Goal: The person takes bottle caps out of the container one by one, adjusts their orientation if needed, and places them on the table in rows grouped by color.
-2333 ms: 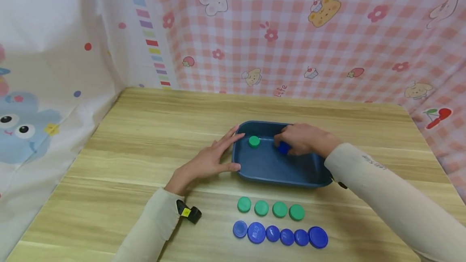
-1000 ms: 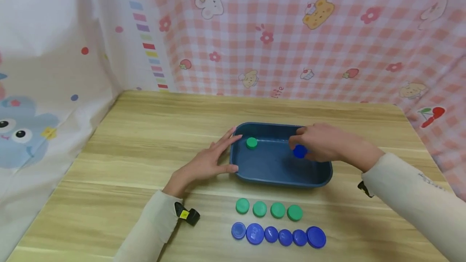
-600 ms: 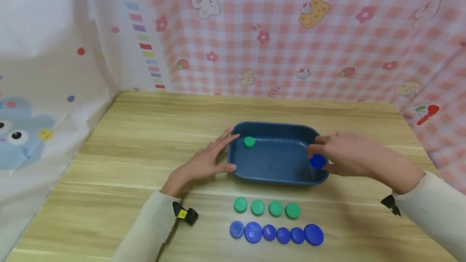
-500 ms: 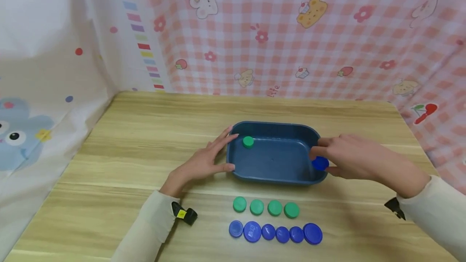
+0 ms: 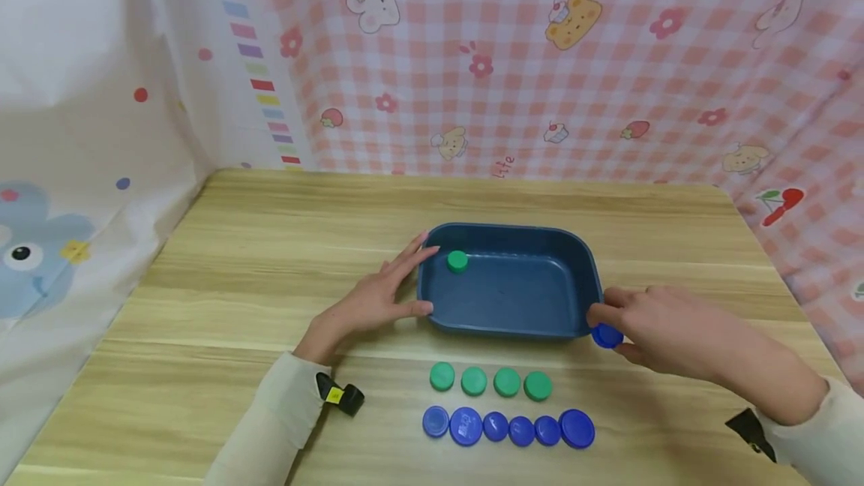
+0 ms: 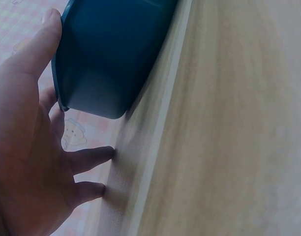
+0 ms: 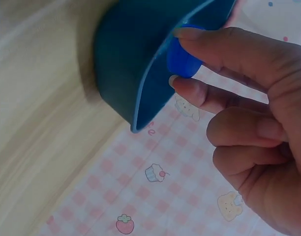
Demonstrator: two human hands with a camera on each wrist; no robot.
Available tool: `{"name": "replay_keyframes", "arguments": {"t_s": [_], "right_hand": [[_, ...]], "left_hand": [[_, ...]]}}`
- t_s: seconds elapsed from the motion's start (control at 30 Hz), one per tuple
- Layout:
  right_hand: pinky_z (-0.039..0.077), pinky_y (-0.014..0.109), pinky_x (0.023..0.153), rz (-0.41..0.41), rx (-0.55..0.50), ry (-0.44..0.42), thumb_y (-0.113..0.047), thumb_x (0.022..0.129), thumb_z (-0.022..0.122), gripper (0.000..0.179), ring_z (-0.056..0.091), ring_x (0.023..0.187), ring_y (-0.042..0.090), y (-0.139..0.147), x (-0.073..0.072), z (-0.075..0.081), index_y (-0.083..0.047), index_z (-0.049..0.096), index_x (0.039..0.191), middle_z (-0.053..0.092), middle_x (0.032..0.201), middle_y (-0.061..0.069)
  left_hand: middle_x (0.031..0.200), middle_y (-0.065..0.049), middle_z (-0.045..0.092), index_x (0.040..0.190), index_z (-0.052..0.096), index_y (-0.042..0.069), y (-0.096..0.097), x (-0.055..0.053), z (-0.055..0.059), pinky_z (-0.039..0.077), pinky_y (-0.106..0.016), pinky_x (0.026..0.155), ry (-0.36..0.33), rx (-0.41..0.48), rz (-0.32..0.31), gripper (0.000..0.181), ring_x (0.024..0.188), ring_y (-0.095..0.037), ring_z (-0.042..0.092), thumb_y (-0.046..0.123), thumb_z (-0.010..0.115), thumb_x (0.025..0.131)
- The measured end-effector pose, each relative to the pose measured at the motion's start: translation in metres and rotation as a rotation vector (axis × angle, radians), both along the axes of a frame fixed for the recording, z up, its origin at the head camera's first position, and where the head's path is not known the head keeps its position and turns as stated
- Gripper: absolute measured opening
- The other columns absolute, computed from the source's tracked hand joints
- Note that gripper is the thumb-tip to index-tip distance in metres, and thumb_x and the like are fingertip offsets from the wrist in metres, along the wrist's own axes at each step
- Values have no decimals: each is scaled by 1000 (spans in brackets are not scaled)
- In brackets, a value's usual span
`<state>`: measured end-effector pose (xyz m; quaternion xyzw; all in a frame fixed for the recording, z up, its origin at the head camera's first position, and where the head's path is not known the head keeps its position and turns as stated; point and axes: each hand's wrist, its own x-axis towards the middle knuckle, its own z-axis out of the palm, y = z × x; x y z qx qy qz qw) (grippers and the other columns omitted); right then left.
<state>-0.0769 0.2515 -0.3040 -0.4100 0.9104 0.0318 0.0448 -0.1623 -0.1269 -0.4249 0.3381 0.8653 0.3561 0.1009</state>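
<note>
A dark blue plastic tray [image 5: 502, 306] stands on the wooden table, with one green bottle cap [image 5: 457, 262] inside near its back left corner. My left hand [image 5: 371, 302] rests spread against the tray's left end, thumb and fingertips at the rim; the left wrist view shows two fingers reaching down beside it. Between thumb and forefinger my right hand [image 5: 664, 328] pinches a blue bottle cap [image 7: 184, 60], at the tray's front right corner in the head view. A row of green caps [image 5: 474, 381] lies in front of the tray, and nearer still a row of blue caps [image 5: 522, 431] of mixed sizes.
The wooden table [image 5: 223, 306] reaches back to a pink checked cloth [image 5: 432, 58] hanging behind it. White patterned cloth [image 5: 81, 96] hangs at the left side. Each wrist wears a black strap; the left one [image 5: 340, 394] carries a small black device.
My right hand has lifted the blue cap from inside the tray and carried it right and toward me, past the rim. The left hand keeps its place at the tray. The head view shifts slightly.
</note>
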Motion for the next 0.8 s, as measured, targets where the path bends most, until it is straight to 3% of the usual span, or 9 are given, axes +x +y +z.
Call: {"name": "replay_keyframes", "arguments": {"t_s": [0.23, 0.8], "right_hand": [[32, 20, 44, -8, -34, 4, -22, 67, 87, 39, 37, 50, 2, 6, 18, -11, -20, 62, 97, 46, 76, -11], [34, 21, 46, -78, -67, -152, -17, 69, 85, 35, 34, 50, 2, 10, 46, -45, -21, 63, 96, 40, 76, -15]], "left_hand": [[158, 18, -9, 153, 14, 37, 0, 1, 1, 10, -55, 112, -6, -7, 2, 81, 143, -22, 17, 52, 61, 89], [159, 16, -8, 153, 15, 36, 0, -1, 1, 9, -57, 111, -3, 13, -9, 80, 143, -21, 14, 54, 60, 89]]}}
